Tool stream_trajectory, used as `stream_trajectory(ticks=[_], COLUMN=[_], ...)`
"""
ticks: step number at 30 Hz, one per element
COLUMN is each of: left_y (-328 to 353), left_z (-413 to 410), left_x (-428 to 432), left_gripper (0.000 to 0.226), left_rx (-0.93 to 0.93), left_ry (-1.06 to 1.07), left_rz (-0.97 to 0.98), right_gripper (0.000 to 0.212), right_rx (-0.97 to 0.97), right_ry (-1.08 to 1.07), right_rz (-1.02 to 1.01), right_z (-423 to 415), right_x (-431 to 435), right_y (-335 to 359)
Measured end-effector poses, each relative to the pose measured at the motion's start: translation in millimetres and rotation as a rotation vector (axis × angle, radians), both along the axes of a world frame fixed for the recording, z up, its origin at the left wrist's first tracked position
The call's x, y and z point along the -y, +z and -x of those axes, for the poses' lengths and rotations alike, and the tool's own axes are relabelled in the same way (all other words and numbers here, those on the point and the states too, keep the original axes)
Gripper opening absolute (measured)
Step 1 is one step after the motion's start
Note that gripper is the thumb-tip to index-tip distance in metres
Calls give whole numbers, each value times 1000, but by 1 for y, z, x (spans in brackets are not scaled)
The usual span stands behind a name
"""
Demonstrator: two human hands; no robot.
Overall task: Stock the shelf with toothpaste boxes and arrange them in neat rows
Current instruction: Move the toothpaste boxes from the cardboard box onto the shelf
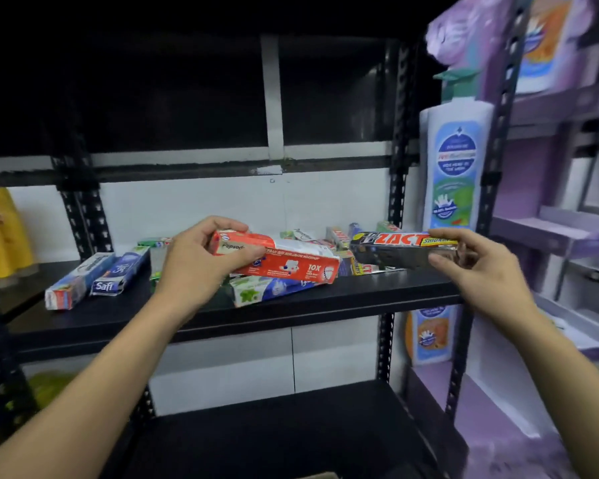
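Fingers of the left hand [201, 257] clasp a glossy red box [284, 261]; the right hand [478, 261] pinches a black box [395, 248].

Black metal shelving [325, 299] stands against a white wall [222, 202], beside a purple display stand [533, 233].

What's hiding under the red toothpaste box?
Under the red Pepsodent box, held in the left hand, lies a green-and-blue toothpaste box on the black shelf. Its far end is covered, and anything behind it.
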State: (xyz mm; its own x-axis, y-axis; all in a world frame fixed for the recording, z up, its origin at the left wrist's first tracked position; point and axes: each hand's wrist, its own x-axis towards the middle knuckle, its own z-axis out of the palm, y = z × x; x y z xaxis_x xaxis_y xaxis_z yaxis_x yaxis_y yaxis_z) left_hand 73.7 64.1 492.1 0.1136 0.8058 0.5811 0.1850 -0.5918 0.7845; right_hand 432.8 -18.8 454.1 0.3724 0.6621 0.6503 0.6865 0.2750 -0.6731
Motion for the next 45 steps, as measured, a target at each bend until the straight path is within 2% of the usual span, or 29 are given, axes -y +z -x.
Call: stream_trajectory(ticks=[3,6,10,15,17,19,22,27,32,35,38,41,45], left_y=[3,4,6,10,10,8,0,-13,-27,-32,-23,-14,-15], left_z=[-15,-27,-42,-51,-54,-57,-62,-72,-69,-70,-76,-80,-72], left_x=[-20,-39,-61,-92,-108,-125,-157,-203,-247,-258,-250,-244,-242], left_gripper=[38,36,35,34,34,34,34,35,44,51,46,36,45], left_rx=[-10,-12,-23,0,8,25,82,151,293,93,-242,-460,-572], left_ry=[76,161,258,309,314,321,345,367,287,422,522,483,326], left_rz=[-51,-94,-143,-119,-102,-67,18,160,359,425,325,296,355], right_gripper=[34,37,39,39,48,56,53,54,54,55,59,69,74], right_rx=[-17,68,175,391,417,452,469,521,527,530,536,528,557], right_ry=[-202,-363,-521,-484,-484,-526,-549,-599,-624,-625,-614,-606,-584], right_rz=[-99,-166,-84,263,335,316,272,474,476,465,473,500,546], right_z=[-10,-20,-26,-17,-13,-10,-4,2,1,4,5,5,3], right_x=[-6,-27,-69,-111,-122,-131,-143,-158,-160,-161,-166,-167,-168], right_y=[-3,-13,-37,-69,-76,-79,-82,-93,-96,-92,-90,-89,-89])
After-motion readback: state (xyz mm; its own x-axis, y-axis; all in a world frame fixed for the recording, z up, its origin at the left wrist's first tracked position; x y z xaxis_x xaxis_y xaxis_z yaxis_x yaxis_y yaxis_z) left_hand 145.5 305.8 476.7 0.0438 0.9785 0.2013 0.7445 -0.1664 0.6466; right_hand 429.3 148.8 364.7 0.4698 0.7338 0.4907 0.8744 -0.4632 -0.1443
